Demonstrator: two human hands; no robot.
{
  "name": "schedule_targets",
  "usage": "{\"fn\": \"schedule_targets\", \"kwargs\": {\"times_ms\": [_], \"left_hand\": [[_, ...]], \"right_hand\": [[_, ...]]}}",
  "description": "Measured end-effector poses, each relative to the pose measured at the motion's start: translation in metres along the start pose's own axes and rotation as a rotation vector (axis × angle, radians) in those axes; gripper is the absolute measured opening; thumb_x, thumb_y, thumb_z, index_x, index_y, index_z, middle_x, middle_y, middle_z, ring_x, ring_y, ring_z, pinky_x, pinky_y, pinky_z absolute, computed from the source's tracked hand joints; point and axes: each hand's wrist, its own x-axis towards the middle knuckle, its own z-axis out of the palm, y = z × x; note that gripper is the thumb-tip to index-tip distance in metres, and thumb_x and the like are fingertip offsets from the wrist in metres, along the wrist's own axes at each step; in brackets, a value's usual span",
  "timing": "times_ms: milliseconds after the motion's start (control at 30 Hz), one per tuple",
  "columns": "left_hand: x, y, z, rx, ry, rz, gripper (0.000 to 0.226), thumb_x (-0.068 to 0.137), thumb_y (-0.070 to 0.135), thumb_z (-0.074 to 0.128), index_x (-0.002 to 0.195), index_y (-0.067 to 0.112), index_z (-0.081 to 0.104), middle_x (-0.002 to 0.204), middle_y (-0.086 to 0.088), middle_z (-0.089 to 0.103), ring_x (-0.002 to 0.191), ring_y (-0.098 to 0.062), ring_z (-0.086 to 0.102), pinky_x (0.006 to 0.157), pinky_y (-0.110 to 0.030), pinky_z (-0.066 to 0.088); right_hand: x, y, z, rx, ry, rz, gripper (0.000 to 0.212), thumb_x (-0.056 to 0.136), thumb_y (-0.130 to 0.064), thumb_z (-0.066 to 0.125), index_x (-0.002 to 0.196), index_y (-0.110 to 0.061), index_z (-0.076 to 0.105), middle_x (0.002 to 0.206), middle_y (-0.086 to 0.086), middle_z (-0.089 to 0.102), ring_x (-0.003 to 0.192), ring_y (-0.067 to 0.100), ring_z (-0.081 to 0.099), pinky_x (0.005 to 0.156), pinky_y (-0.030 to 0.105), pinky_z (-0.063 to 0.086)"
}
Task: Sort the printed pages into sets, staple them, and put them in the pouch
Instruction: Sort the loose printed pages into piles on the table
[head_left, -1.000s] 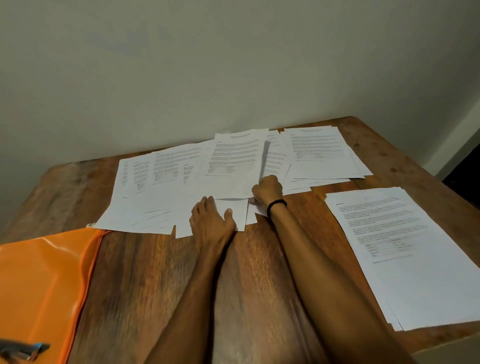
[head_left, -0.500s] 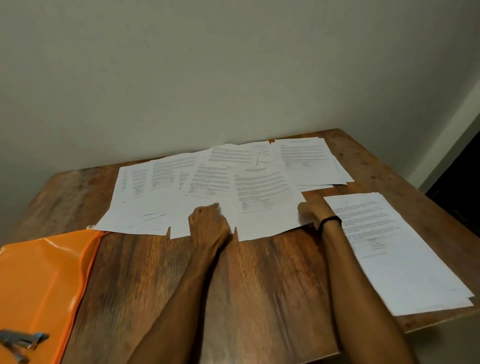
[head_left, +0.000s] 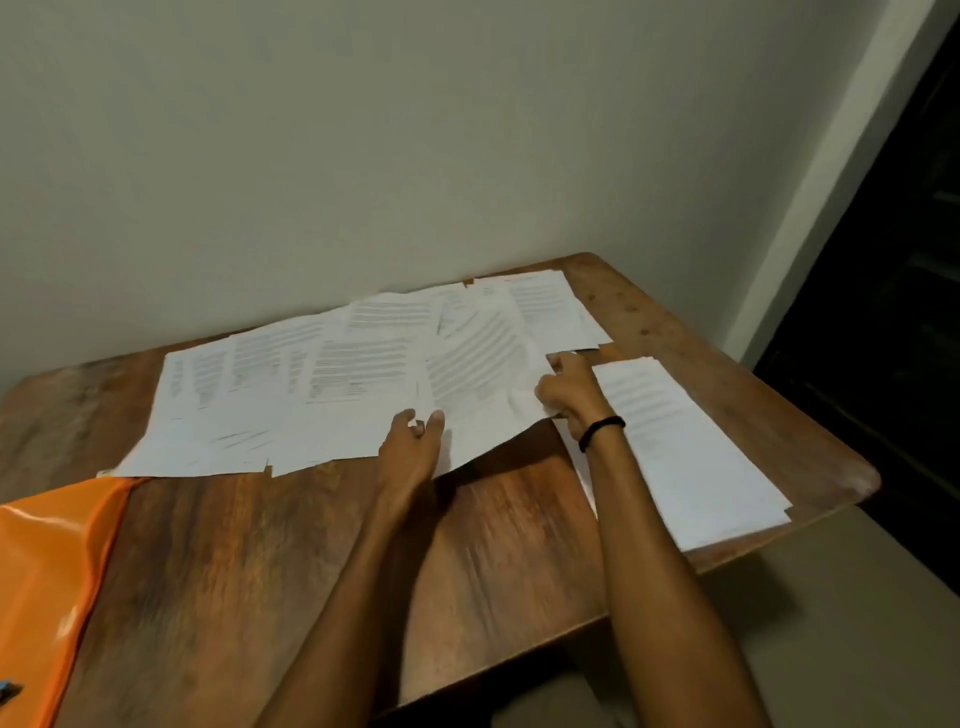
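The right grip (head_left: 569, 397) pinches the right edge of a printed page (head_left: 483, 374), that side raised off the surface (head_left: 260, 571). The left grip (head_left: 413, 441), fingers curled, sits at the page's near-left corner; whether it holds it is unclear. The orange pouch (head_left: 47, 571) lies far left.

Pretty dim, warmish light here. Soft shadow on the worktop (head_left: 498, 467) under the lifted sheet (head_left: 483, 374). Print's all smeared with motion blur, my forearms (head_left: 363, 597) too. Doorway (head_left: 883, 338) on the right goes nearly black.
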Motion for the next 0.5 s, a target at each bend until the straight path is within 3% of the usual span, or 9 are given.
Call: {"fn": "schedule_targets", "kwargs": {"times_ms": [100, 200, 267, 333, 433, 500], "left_hand": [[-0.022, 0.024, 0.026, -0.215, -0.132, -0.054, 0.068, 0.092, 0.023, 0.071, 0.148, 0.01, 0.036, 0.144, -0.005, 0.053, 0.122, -0.021, 0.056, 0.096, -0.027, 0.045], [-0.048, 0.035, 0.055, -0.252, -0.149, 0.094, 0.057, 0.087, 0.003, 0.073, 0.136, 0.013, 0.047, 0.128, 0.002, 0.06, 0.099, -0.009, 0.062, 0.069, -0.011, 0.053], [-0.068, 0.042, 0.079, -0.222, -0.21, 0.149, 0.05, 0.09, -0.001, 0.068, 0.134, 0.013, 0.049, 0.122, -0.001, 0.061, 0.091, -0.006, 0.062, 0.06, -0.01, 0.053], [-0.085, 0.046, 0.105, -0.179, -0.303, 0.171, 0.046, 0.093, -0.002, 0.063, 0.135, 0.013, 0.05, 0.129, -0.004, 0.057, 0.088, -0.003, 0.061, 0.059, -0.01, 0.053], [-0.098, 0.047, 0.135, -0.023, -0.375, 0.226, 0.044, 0.095, 0.004, 0.062, 0.136, 0.015, 0.05, 0.137, -0.004, 0.055, 0.089, 0.0, 0.058, 0.062, -0.008, 0.051], [-0.105, 0.048, 0.145, 0.063, -0.396, 0.238, 0.043, 0.096, 0.012, 0.063, 0.136, 0.018, 0.049, 0.139, 0.0, 0.055, 0.099, -0.006, 0.06, 0.068, -0.011, 0.053]], "right_hand": [[-0.014, 0.022, -0.047, 0.134, 0.006, 0.097, 0.021, 0.081, 0.017, 0.051, 0.096, 0.009, 0.063, 0.078, 0.008, 0.059, 0.075, 0.027, 0.057, 0.059, 0.026, 0.041], [-0.024, 0.045, -0.095, -0.087, 0.098, 0.123, 0.011, 0.074, 0.005, 0.057, 0.075, -0.006, 0.059, 0.069, 0.006, 0.056, 0.072, 0.027, 0.058, 0.061, 0.027, 0.041], [-0.028, 0.06, -0.118, -0.243, 0.184, 0.171, 0.006, 0.075, -0.002, 0.059, 0.078, -0.005, 0.062, 0.078, 0.008, 0.061, 0.082, 0.03, 0.058, 0.069, 0.029, 0.043], [-0.031, 0.076, -0.134, -0.373, 0.308, 0.225, 0.008, 0.083, -0.003, 0.061, 0.09, 0.0, 0.064, 0.091, 0.015, 0.064, 0.085, 0.032, 0.058, 0.072, 0.03, 0.045], [-0.038, 0.094, -0.148, -0.498, 0.396, 0.288, 0.012, 0.087, -0.013, 0.066, 0.084, -0.004, 0.058, 0.085, 0.015, 0.059, 0.083, 0.033, 0.057, 0.07, 0.033, 0.045], [-0.041, 0.101, -0.15, -0.542, 0.41, 0.342, 0.019, 0.087, -0.023, 0.07, 0.088, -0.006, 0.061, 0.09, 0.015, 0.061, 0.085, 0.035, 0.058, 0.075, 0.038, 0.051]]}}
